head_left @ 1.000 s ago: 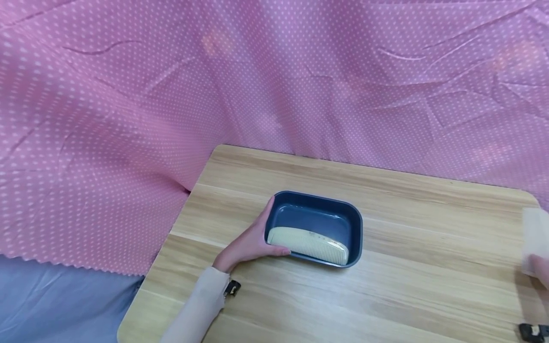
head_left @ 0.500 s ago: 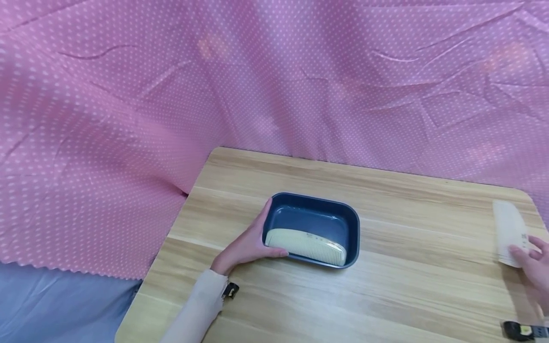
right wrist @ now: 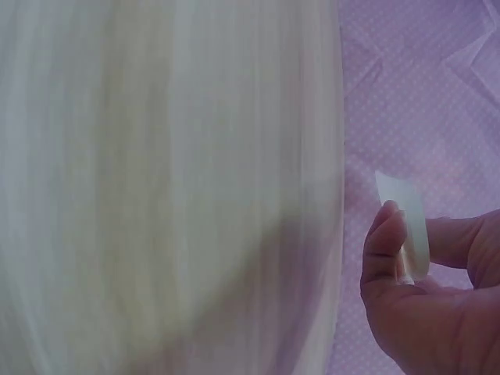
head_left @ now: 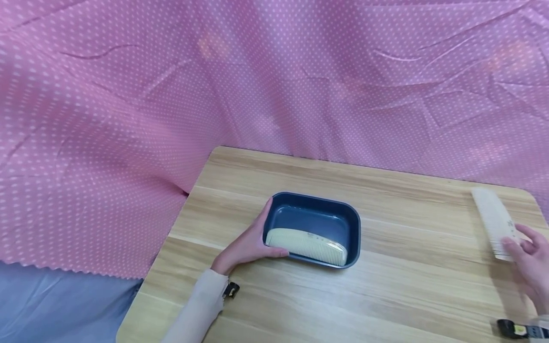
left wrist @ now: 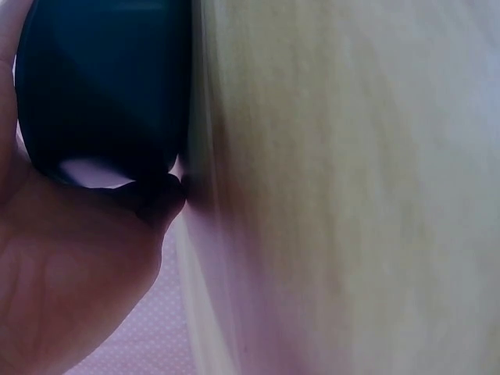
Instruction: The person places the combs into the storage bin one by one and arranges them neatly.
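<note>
A dark blue rectangular dish [head_left: 310, 216] with rounded corners sits on the wooden table. My left hand [head_left: 246, 247] grips its left end, thumb along the near side and fingers at the far side. In the left wrist view the thumb of that hand [left wrist: 78, 266] bends round the dish wall [left wrist: 101, 78]. Inside, along the near wall, lies a cream comb [head_left: 306, 244]. At the table's right side my right hand [head_left: 532, 259] pinches a second pale comb [head_left: 491, 216] near one end, above the tabletop. The right wrist view shows this comb [right wrist: 414, 226] between thumb and fingers.
The light wooden table [head_left: 407, 286] has rounded corners. Pink polka-dot cloth [head_left: 300, 81] hangs behind and to the left of it, with grey-blue fabric [head_left: 55, 300] at the lower left. Black wrist devices [head_left: 230, 289] sit on both sleeves.
My right hand has come in from the right edge with the comb, moving left and slightly up in the head view; the comb now tilts leftward. The left hand and dish keep their place.
</note>
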Motion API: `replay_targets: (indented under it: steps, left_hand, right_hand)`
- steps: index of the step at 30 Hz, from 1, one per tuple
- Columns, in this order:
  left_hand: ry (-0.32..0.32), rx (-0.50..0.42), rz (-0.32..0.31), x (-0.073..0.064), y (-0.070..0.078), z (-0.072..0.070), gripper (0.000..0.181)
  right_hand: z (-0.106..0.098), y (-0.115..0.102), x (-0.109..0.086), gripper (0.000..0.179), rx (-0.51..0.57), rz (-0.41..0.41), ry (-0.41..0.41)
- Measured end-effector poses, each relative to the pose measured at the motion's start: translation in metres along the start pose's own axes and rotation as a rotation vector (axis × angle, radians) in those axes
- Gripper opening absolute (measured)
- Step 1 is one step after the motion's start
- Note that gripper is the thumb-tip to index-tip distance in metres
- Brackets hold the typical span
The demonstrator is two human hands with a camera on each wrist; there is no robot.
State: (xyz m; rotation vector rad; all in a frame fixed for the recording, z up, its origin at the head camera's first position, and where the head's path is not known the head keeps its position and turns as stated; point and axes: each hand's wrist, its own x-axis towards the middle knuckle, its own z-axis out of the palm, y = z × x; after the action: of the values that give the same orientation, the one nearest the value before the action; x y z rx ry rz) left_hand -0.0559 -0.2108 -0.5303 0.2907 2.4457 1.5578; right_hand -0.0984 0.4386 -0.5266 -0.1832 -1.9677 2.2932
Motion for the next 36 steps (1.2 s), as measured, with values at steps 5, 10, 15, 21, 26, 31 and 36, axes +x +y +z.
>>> replay_targets:
  steps: [5,10,15,21,26,31,36]
  left_hand:
    - [-0.001,0.009,-0.002,0.001,-0.001,0.0,0.147]
    - [-0.007,0.009,-0.002,0.002,-0.001,0.0,0.148]
    - [-0.007,0.009,-0.008,0.002,0.001,-0.001,0.148]
    - [-0.006,0.017,0.007,0.002,0.0,0.0,0.147]
    - [0.002,0.021,0.0,0.002,-0.001,0.0,0.147]
    - [-0.002,0.007,-0.005,0.002,-0.001,0.0,0.146]
    - [-0.005,-0.007,-0.007,0.002,0.002,0.001,0.148]
  right_hand:
    - [0.018,-0.006,-0.006,0.05,-0.059,0.023,-0.021]
    - [0.034,-0.007,-0.01,0.05,-0.104,0.03,-0.06]
    - [0.048,-0.004,-0.01,0.052,-0.12,0.021,-0.135]
    - [0.069,-0.001,-0.011,0.052,-0.158,0.034,-0.2]
    - [0.088,0.0,-0.013,0.054,-0.094,0.028,-0.262]
    - [0.105,-0.001,-0.013,0.055,-0.1,0.001,-0.311]
    - [0.124,0.001,-0.015,0.054,-0.179,-0.011,-0.36]
